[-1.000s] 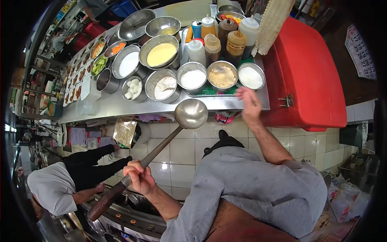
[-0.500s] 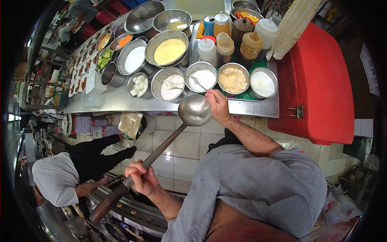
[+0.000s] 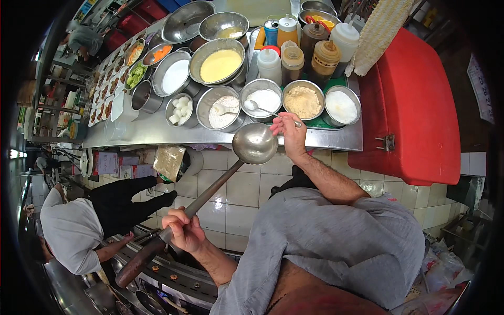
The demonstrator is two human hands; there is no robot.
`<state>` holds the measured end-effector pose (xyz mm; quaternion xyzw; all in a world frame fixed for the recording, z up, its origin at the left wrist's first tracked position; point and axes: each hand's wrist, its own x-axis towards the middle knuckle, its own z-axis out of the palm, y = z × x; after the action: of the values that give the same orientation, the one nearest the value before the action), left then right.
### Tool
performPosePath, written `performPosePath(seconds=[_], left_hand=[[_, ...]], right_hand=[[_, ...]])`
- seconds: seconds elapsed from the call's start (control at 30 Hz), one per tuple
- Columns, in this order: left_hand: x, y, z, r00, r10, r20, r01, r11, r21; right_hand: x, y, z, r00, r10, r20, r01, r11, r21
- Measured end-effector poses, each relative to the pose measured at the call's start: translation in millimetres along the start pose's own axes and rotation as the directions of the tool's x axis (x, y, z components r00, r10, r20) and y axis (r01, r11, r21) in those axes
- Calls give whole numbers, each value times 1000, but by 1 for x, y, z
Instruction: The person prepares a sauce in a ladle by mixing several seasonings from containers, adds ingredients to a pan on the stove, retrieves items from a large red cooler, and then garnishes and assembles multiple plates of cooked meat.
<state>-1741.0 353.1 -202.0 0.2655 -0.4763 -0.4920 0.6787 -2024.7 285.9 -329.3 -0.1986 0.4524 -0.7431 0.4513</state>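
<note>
Left hand (image 3: 185,231) wraps a ladle (image 3: 215,187), likely heavy and stiff, best gripped mid-handle; right hand (image 3: 289,131) pinches a light-looking spoon (image 3: 269,111) pointing toward ten o'clock.

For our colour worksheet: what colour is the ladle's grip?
The grip is dark brown, clearest in head view.

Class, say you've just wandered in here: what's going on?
A person's left hand grips a long-handled ladle, its bowl held in front of the counter. The right hand holds a spoon, its tip in or just above a metal pot of white contents. Squeeze bottles stand behind. Another person is at the lower left.
</note>
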Motion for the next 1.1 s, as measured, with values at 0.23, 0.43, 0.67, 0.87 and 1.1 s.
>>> performPosePath(seconds=[0.23,0.43,0.67,0.87,1.1], left_hand=[[1,2,7,1000,-8,23,8,1000,-21],[0,-4,6,999,5,38,-3,998,-68],[-1,-12,22,998,-30,59,35,996,-80],[-2,-18,32,994,-64,84,71,994,-84],[-1,-19,38,992,-57,112,68,993,-97]], right_hand=[[-2,-13,-11,999,-28,-17,29,997,74],[-31,-52,-39,995,-24,101,23,1000,9],[-31,-110,-81,798,-371,475,603,462,-651],[0,-78,-89,960,-220,175,278,650,-708],[12,-61,-90,995,-41,-90,14,959,-284]])
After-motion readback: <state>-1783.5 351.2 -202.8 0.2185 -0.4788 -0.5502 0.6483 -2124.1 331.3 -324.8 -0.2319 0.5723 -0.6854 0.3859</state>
